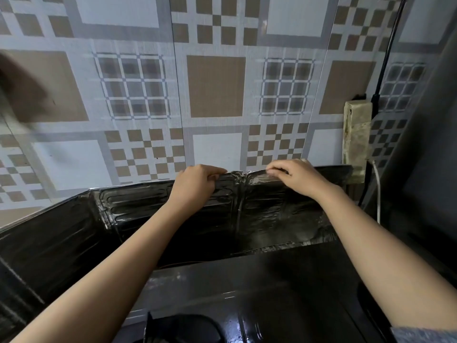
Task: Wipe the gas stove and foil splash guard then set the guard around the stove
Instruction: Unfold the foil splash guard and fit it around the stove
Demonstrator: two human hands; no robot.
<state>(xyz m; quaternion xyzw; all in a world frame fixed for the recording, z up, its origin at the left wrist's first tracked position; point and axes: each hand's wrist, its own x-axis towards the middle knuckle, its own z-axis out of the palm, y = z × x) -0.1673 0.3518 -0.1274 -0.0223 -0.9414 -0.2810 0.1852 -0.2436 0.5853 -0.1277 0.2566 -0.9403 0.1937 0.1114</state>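
Observation:
The foil splash guard (259,214) looks dark and glossy, with embossed ribs and a vertical crease at its middle. It stands upright against the tiled wall behind the gas stove (259,293), and its left panel (49,243) angles toward me. My left hand (195,184) pinches the guard's top edge just left of the crease. My right hand (294,177) grips the top edge just right of it. The stove's black top fills the lower middle, with part of a burner (183,328) at the bottom edge.
A patterned tile wall (215,85) rises behind the guard. A grimy white power strip (356,139) hangs on the wall at right, with a black cable above it and a white cable (377,191) below. A dark vertical surface (425,144) closes the right side.

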